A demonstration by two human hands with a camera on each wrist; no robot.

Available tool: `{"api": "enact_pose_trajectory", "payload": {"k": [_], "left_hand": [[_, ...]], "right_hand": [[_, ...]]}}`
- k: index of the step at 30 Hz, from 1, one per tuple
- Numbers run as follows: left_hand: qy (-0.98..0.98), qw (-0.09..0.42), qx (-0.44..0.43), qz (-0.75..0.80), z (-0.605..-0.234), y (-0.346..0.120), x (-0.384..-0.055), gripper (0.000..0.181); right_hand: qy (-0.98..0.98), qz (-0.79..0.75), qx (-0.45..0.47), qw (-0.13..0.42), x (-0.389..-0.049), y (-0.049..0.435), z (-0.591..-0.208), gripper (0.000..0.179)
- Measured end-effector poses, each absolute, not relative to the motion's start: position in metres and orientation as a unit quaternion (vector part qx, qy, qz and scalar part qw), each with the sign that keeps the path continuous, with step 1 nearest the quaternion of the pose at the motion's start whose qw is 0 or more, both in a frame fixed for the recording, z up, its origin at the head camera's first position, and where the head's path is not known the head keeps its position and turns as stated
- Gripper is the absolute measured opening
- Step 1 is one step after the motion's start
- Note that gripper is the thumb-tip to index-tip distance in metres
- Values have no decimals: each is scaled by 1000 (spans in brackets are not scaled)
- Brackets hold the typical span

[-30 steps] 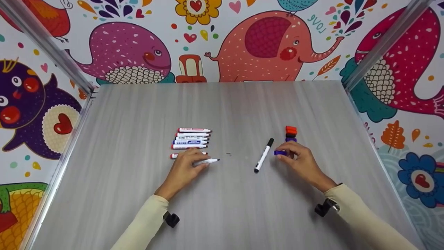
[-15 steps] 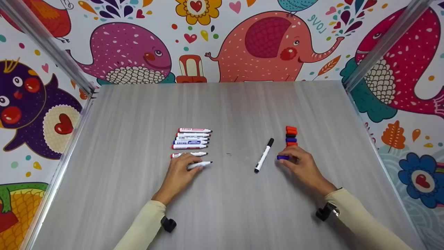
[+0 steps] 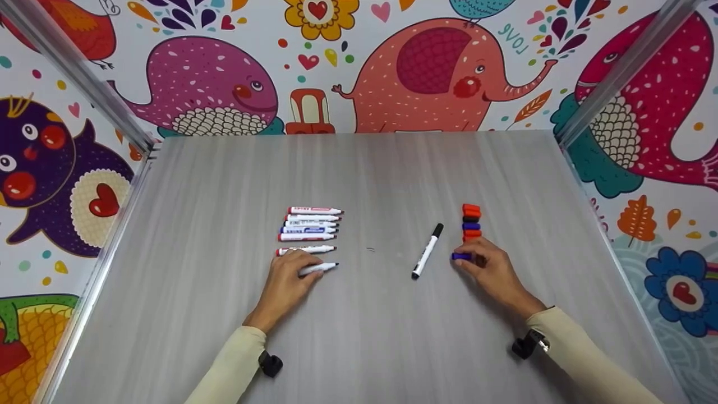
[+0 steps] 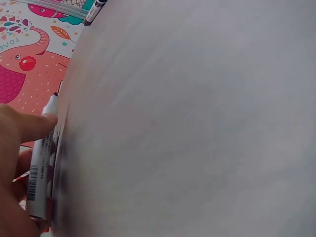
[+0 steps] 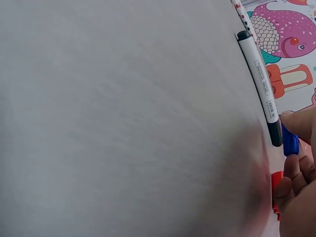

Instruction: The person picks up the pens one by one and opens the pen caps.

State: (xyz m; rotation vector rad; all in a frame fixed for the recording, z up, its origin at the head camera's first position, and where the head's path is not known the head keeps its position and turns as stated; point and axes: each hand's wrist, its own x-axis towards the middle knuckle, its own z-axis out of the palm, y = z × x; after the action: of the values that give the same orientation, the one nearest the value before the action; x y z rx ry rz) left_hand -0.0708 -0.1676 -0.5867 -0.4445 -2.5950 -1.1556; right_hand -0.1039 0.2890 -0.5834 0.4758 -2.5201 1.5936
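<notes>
In the head view my left hand (image 3: 285, 285) pinches a white uncapped marker (image 3: 318, 268), its dark tip pointing right, near the lower end of a row of uncapped markers (image 3: 308, 230). The left wrist view shows the thumb along the barrel of that marker (image 4: 40, 173). On the right, my right hand (image 3: 493, 272) pinches a blue marker cap (image 3: 461, 256) at the lower end of a column of caps (image 3: 471, 219) in red, black and blue. A capped black marker (image 3: 427, 251) lies slanted between the hands. My right fingers partly hide the lowest caps.
The grey wood-grain table (image 3: 364, 336) bears small dark marks (image 3: 370, 249) near its middle. Printed animal panels (image 3: 426, 78) stand behind and along both sides, with metal strips (image 3: 617, 78) at the corners.
My left hand has drawn the uncapped marker left and slightly toward me. My right hand has moved the blue cap slightly right and nearer, uncovering more of the cap column.
</notes>
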Motion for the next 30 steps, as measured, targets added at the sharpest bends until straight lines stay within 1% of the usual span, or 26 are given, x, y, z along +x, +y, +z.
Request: {"api": "enact_pose_trajectory", "payload": {"k": [6,12,20,30], "left_hand": [[-899,145,-158,-381,-591,-169,-70,20],[-900,181,-181,-353,-594,-171,-71,22],[-907,195,-191,-320,-595,-172,-72,21],[-905,223,-210,-295,-595,-175,-79,22]], "right_hand": [[-841,512,150,89,-101,285,-581,26],[-838,512,156,104,-95,279,-567,25],[-856,489,133,104,-104,295,-592,29],[-852,485,143,133,-114,307,-599,31]]}}
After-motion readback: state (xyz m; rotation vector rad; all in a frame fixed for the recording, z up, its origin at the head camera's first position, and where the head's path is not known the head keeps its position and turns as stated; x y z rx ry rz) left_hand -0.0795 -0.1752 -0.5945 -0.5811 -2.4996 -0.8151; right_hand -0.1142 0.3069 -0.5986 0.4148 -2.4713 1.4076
